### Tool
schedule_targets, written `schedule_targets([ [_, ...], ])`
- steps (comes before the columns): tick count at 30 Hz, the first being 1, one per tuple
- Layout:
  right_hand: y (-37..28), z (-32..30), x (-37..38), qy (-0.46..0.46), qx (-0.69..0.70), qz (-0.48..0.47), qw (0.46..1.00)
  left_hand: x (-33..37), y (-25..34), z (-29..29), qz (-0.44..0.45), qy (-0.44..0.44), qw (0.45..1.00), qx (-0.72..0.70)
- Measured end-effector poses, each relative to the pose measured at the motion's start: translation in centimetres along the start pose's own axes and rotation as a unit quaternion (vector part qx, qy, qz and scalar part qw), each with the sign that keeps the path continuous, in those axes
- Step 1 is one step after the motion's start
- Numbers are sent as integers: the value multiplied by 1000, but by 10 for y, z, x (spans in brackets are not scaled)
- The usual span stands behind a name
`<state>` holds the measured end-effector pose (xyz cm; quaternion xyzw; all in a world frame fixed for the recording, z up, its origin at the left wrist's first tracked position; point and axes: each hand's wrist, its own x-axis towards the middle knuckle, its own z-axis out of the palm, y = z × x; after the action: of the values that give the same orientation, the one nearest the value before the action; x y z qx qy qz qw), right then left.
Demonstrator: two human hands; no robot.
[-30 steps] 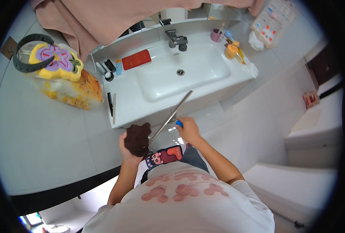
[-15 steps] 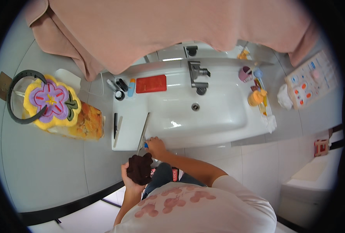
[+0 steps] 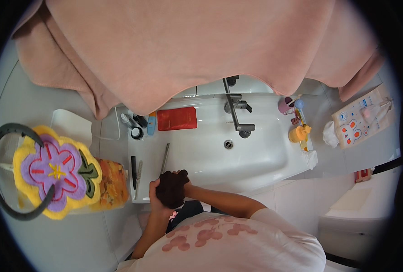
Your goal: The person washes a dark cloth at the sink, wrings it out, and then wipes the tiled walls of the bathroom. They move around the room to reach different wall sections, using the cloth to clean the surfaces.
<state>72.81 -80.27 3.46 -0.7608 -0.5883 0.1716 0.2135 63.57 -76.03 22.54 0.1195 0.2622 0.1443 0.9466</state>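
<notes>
A bunched dark brown fabric piece (image 3: 172,189) is held at the front left edge of the white washbasin. My left hand (image 3: 156,196) wraps it from the left, thumb on the near side. From the right, my right hand (image 3: 187,189) reaches in against the bundle. Its fingers are mostly hidden behind the fabric, so what it grips does not show. Just beyond the bundle a thin silver rod (image 3: 165,156) slants up over the basin's left ledge; its near end goes out of sight by the fabric.
A black stick (image 3: 134,172) and a pale comb-like strip (image 3: 139,177) lie on the ledge. A red packet (image 3: 177,118) and small bottles (image 3: 137,133) sit behind. The dark tap (image 3: 238,113) stands over the washbasin (image 3: 260,181). A yellow pump bottle (image 3: 300,133) is at right, a flower headband (image 3: 54,170) at left.
The view has shifted, so the basin sits lower in it. Both hands have come closer together, and the fabric covers the right hand's fingers and the blue piece seen there before.
</notes>
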Motion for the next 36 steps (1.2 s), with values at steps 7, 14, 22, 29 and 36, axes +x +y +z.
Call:
schedule_targets([
  [7, 4, 3, 9, 22, -37, -32, 999, 13, -2, 9, 21, 48, 998, -20],
  [14, -1, -21, 3, 0, -8, -53, 999, 29, -16, 29, 42, 86, 995, 22],
  [22, 21, -25, -11, -3, 25, -68, 997, 44, -50, 67, -21, 7, 999, 43],
  [29, 66, -18, -24, 17, 127, -64, 990, 69, -75, 79, -5, 96, 992, 78],
  [36, 210, -117, -127, 262, 370, 280, 846, 150, -87, 22, -67, 73, 988, 121],
])
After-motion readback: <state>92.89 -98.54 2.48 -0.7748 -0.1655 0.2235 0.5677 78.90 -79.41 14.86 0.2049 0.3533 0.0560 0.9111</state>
